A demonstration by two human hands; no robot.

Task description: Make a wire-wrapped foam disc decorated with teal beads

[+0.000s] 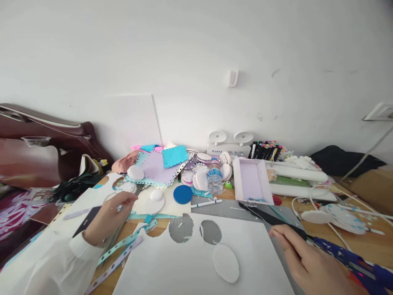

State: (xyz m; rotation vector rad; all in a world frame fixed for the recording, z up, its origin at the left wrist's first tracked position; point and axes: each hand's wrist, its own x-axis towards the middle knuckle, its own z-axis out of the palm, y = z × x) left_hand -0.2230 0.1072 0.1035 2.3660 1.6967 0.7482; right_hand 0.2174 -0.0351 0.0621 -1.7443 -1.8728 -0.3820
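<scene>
My right hand [307, 256] is closed, its fingertips pinching a thin wire [259, 216] that slants up to the left. Behind it lie a black tool [273, 219] and a dark blue glue gun [340, 252] with a small red light. My left hand [112, 213] hovers over the table's left side, fingers curled and tips together; whatever they hold is hidden. Below it are thin wires [113, 241] and dotted ribbon strips [121, 246]. Between my hands lies a white foam board [172, 266] with round holes cut out, and a loose white disc [225, 263] on it.
A blue round lid [183, 194], a water bottle [215, 178] and a shallow white box [253, 180] stand farther back. Colored sheets [156, 168], markers [265, 150] and white rolls [302, 191] line the wall. White cables [334, 229] and more discs [346, 219] lie at right.
</scene>
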